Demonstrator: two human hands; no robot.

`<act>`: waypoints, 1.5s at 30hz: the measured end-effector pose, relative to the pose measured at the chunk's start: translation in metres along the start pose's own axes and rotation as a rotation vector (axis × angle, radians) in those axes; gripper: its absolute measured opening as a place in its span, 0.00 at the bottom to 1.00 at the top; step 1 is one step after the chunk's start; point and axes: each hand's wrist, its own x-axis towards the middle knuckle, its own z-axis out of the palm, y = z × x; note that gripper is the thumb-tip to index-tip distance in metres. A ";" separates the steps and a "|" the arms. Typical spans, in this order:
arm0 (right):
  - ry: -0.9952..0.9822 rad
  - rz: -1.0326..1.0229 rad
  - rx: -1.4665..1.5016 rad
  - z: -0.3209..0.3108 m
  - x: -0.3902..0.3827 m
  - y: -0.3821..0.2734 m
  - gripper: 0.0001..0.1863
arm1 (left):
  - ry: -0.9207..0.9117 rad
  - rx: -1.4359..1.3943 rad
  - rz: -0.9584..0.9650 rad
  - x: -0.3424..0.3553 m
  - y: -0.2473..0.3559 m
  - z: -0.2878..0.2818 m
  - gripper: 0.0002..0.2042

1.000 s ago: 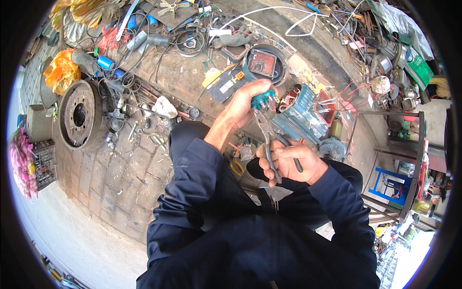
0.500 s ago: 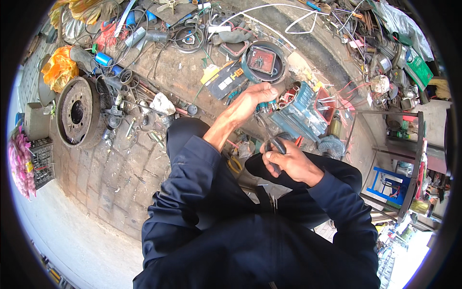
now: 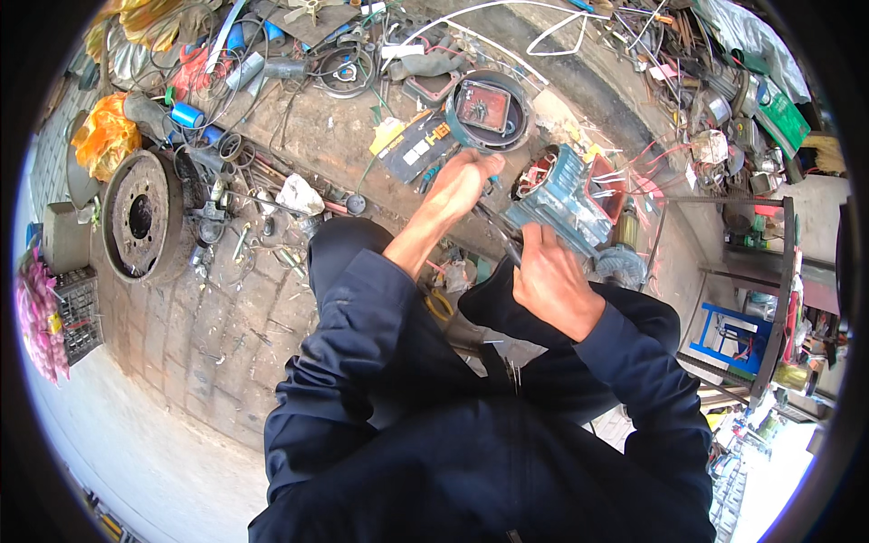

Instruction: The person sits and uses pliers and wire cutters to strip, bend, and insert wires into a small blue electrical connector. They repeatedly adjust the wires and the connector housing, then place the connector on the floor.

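Note:
My left hand (image 3: 460, 187) is closed, thumb and fingers pinched together around a small teal piece (image 3: 491, 185) that is mostly hidden. To its right, my right hand (image 3: 554, 282) wraps round a slim dark tool (image 3: 500, 228), its back turned up. The tool's narrow end points toward the left fingertips; its grip is covered, so I cannot tell its kind. Just beyond the right hand lies a blue finned motor housing (image 3: 566, 204) with an open wiring box and loose red wires. A round green metal casing (image 3: 490, 110), holding a reddish square tray, stands past my left hand.
A yellow and black box (image 3: 412, 149) lies left of the casing. A rusty wheel rim (image 3: 140, 215) stands at the left, near an orange plastic bag (image 3: 106, 131). Cables and metal parts cover the far ground. A metal frame rack (image 3: 786, 271) stands right, with a blue frame (image 3: 733, 337).
My right hand has turned over, from palm side showing to back up, and its fingers have moved forward along the tool. My left hand has shifted slightly left, still pinching the teal piece.

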 end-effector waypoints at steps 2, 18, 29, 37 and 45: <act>0.000 0.021 -0.030 -0.004 0.003 -0.001 0.16 | 0.106 -0.027 0.024 0.001 0.001 0.003 0.28; -0.732 0.442 1.724 -0.041 0.010 0.003 0.21 | -0.140 -0.563 0.071 -0.006 0.015 -0.007 0.17; -0.807 0.353 1.800 -0.033 0.010 0.009 0.20 | -0.208 -0.594 0.211 -0.008 0.016 -0.007 0.17; -0.773 0.372 1.825 -0.021 0.001 0.001 0.12 | -0.308 -0.483 0.345 -0.010 0.014 -0.007 0.19; -0.202 0.118 0.497 -0.012 -0.002 -0.001 0.17 | -0.278 -0.283 0.342 -0.004 0.006 -0.008 0.14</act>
